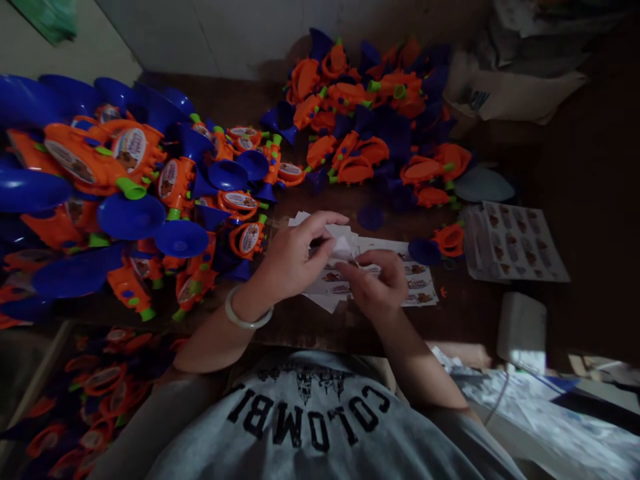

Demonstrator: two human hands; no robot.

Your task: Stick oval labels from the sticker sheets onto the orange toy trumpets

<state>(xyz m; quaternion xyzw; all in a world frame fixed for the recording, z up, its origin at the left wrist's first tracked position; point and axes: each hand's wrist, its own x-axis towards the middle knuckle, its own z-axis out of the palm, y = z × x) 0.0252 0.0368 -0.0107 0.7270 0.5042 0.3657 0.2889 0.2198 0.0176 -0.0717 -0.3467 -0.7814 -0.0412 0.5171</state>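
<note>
A small, bent piece of white paper (343, 248) is held between my two hands, above the sheets on the table. My left hand (297, 257), with a pale bangle at its wrist, has the thumb against the paper and the index finger stretched above it; its other fingers are partly hidden. My right hand (381, 283) pinches the paper's near right edge between thumb and curled fingers. Under both hands lie sticker sheets (423, 293) with printed oval labels. To the left are orange toy trumpets (247, 238) with blue bells and green mouthpieces, many bearing oval stickers.
More toy trumpets (360, 170) without visible stickers are heaped at the back. A stack of sticker sheets (525, 243) lies at right, near a white box (523, 327). Below the table's left edge is another pile of trumpets (107, 387). A pale sack (520, 90) stands back right.
</note>
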